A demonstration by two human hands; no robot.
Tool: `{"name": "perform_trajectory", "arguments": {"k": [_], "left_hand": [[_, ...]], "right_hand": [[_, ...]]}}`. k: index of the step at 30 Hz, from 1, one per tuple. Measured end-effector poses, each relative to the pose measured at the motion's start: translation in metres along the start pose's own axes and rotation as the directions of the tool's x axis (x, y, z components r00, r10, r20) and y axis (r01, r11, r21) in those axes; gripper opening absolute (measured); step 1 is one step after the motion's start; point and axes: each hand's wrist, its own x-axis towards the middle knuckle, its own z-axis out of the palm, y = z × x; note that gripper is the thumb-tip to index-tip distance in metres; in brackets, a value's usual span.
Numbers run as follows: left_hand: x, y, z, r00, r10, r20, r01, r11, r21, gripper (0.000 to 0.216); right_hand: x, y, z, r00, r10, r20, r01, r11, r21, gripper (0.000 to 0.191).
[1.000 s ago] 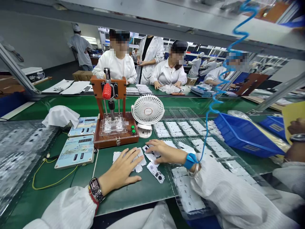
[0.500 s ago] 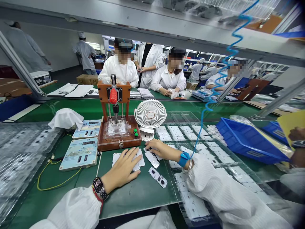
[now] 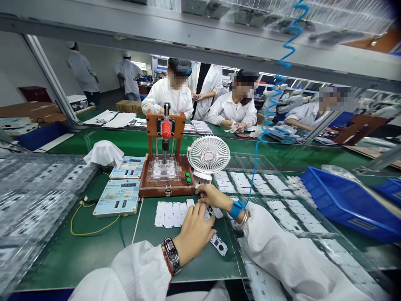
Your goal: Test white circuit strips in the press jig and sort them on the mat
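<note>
My left hand (image 3: 196, 230) lies palm down, fingers stretched, over small white circuit boards in front of the press. Beside it my right hand (image 3: 216, 197) reaches in from the right, fingers bent and apart over the same boards; its lower fingers are partly hidden. Between the hands, part of a board (image 3: 209, 212) with dark spots shows. A row of white boards (image 3: 171, 214) lies side by side to the left of my fingers. Under my left thumb side, a single board (image 3: 219, 246) with a black round part lies slanted. A blue wrist strap (image 3: 237, 209) circles my right wrist.
A press fixture (image 3: 167, 186) with a red handle stands behind the boards, a white fan (image 3: 209, 154) beside it. Counter boxes (image 3: 117, 197) are left. Clear trays (image 3: 282, 213) of boards and a blue bin (image 3: 347, 209) fill the right. A coiled blue cord (image 3: 278, 79) hangs down.
My left hand has moved right, off the row of boards, towards the right hand. The row now shows more neatly side by side. The camera view has shifted left.
</note>
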Motion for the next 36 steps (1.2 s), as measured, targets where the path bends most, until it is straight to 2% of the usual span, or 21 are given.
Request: {"name": "perform_trajectory", "arguments": {"k": [3,8,12,16,20,23,25,27,31,34,36], "left_hand": [[-0.004,-0.006,0.0,1.0,0.028,0.013,-0.028,0.999,0.028,0.025],[-0.005,-0.016,-0.003,1.0,0.024,0.02,-0.025,0.999,0.035,0.028],[-0.001,-0.017,0.003,1.0,0.008,-0.008,-0.007,0.999,0.048,0.047],[-0.001,-0.022,0.006,0.999,-0.029,-0.039,0.03,1.0,0.011,0.062],[-0.003,-0.03,-0.001,0.999,-0.05,-0.019,0.05,0.998,-0.024,0.062],[0.0,-0.033,-0.004,0.998,-0.064,0.022,0.065,0.997,-0.051,0.065],[0.003,-0.033,-0.003,0.997,-0.037,0.065,0.041,0.997,-0.064,0.063],[0.005,-0.032,-0.001,0.994,0.002,0.107,0.006,0.997,-0.073,0.058],[0.006,-0.032,0.001,0.989,0.028,0.142,-0.017,0.997,-0.079,0.052],[0.008,-0.035,-0.001,0.99,0.069,0.119,-0.059,0.995,-0.084,0.055],[0.013,-0.038,-0.002,0.983,0.141,0.117,-0.13,0.987,-0.099,0.055]], "right_hand": [[-0.001,-0.004,-0.003,0.999,0.036,-0.002,-0.036,0.999,0.022,0.032],[-0.002,-0.006,-0.009,0.994,0.094,-0.049,-0.092,0.995,0.043,0.035],[0.001,-0.007,-0.01,0.992,0.094,-0.087,-0.093,0.996,0.009,0.041],[-0.001,-0.011,-0.01,0.991,0.078,-0.109,-0.079,0.997,-0.01,0.025],[-0.035,-0.019,-0.016,0.993,0.098,-0.06,-0.099,0.995,-0.009,0.017],[-0.078,-0.034,-0.012,0.989,0.129,0.071,-0.125,0.99,-0.07,0.014],[-0.103,-0.049,-0.003,0.977,0.162,0.142,-0.147,0.983,-0.111,0.018],[-0.117,-0.061,0.008,0.969,0.198,0.148,-0.177,0.974,-0.14,0.029],[-0.122,-0.066,0.022,0.969,0.215,0.124,-0.201,0.973,-0.117,0.04],[-0.115,-0.056,0.02,0.967,0.216,0.134,-0.213,0.976,-0.041,0.037],[-0.11,-0.047,0.018,0.958,0.247,0.146,-0.252,0.967,0.016,0.038]]}}
